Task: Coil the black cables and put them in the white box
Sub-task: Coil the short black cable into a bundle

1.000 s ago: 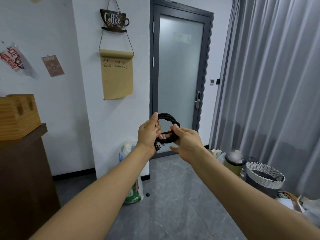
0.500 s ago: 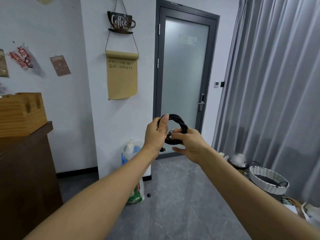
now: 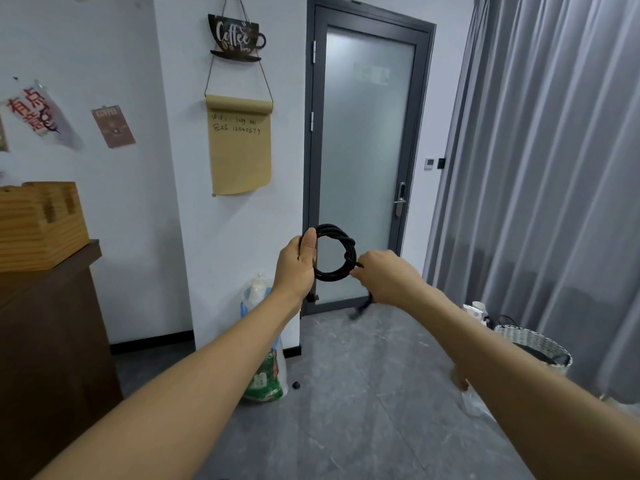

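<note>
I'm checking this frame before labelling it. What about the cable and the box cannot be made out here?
Head view only:
- White box: not in the frame.
- Black cable: the coil's left side is hidden under the left hand.
- The cable's tail below the right hand is motion-blurred, so its plug is unreadable.
- The right hand's grip: its fingers are hidden behind the hand.

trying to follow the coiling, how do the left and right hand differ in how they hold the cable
The left hand grips the left side of the cable coil, thumb up along the loop; the right hand pinches the coil's lower right side. A connector end hangs below the left hand, while a blurred loose end trails below the right hand. Both hold the same coil up in front of the door.
</note>
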A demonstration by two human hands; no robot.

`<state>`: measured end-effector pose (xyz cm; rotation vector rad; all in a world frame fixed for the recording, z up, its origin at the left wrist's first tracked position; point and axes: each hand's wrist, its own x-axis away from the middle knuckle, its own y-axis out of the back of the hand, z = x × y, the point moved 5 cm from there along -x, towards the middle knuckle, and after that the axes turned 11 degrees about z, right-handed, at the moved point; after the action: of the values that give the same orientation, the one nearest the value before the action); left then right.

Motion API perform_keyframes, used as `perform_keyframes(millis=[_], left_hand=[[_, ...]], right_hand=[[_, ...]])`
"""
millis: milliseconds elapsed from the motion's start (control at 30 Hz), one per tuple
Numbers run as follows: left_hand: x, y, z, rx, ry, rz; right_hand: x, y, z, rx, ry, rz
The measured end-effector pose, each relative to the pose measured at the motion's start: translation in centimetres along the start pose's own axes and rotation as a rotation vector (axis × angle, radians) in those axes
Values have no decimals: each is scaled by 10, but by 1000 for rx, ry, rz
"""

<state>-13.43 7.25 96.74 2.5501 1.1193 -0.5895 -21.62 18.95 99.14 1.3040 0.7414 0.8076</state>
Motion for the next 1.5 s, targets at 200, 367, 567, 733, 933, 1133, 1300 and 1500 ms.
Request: perform_keyframes(millis=[200,367,567,733,933,1133,1300,1500], left_hand=[[0,-12,-2,385,73,-100],[4,-22,0,707,133,-196],[7,-40,3,657,161,-187],[5,-39,13,174,177,-38],[-7,-26,7,-246,132,14],[-3,-32,5,286,194,12],[4,-34,7,456,230,4],[0,-31,9,263,270,-29]], right_hand=[[1,-12,-2,-556,30,-299],[-6,-29,-3,-1173,-47,-295],[0,-33,-6,-1500,-146,-332],[-1,-31,-24,-1595,-105,-385],[-1,-30,-20,-1615,28,-365],[-6,-27,-16,-1647,138,-293],[-8,-17,-18,-1587,169,-321],[-12,-19,-18,-1493,47,-340]])
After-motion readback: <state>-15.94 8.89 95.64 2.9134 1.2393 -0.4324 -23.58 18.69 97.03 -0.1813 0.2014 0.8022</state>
